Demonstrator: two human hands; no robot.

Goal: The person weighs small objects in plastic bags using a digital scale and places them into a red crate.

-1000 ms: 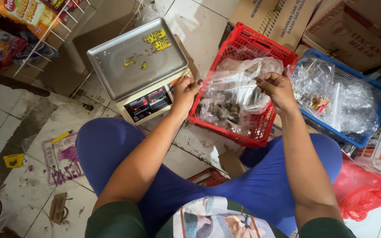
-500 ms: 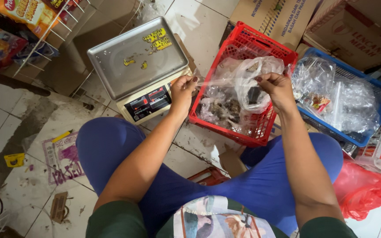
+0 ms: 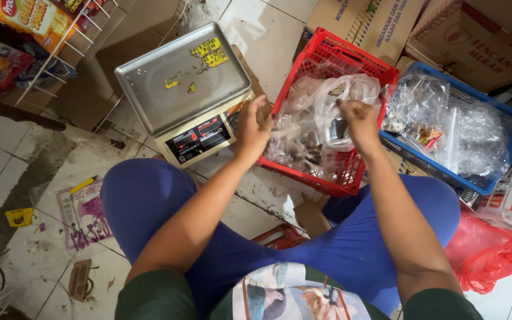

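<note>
On the far left, a white wire rack (image 3: 60,56) with snack packets is seen, and one digital scale (image 3: 188,92) with a bare steel pan is set on the tiled floor beside it. Just right of the scale, the left hand (image 3: 251,127) is held at the near edge of a clear plastic bag (image 3: 321,118), its fingers curled and pinching the film. The bag is kept over one red crate (image 3: 351,172), in which more clear bags of dark contents are packed. The right hand (image 3: 360,121) is closed on the bag's upper edge, thumb and fingers pressed together on the plastic. The step in hand is judged to be the opening or gathering of the bag's mouth; for the next move, a firm pinch on both sides and an even pull apart would be called for, so that the thin film is not torn. Further right, one blue crate (image 3: 505,127) of clear bags is placed, and one red plastic bag (image 3: 487,255) is seen below it. Two cardboard boxes (image 3: 380,24) are counted behind.
</note>
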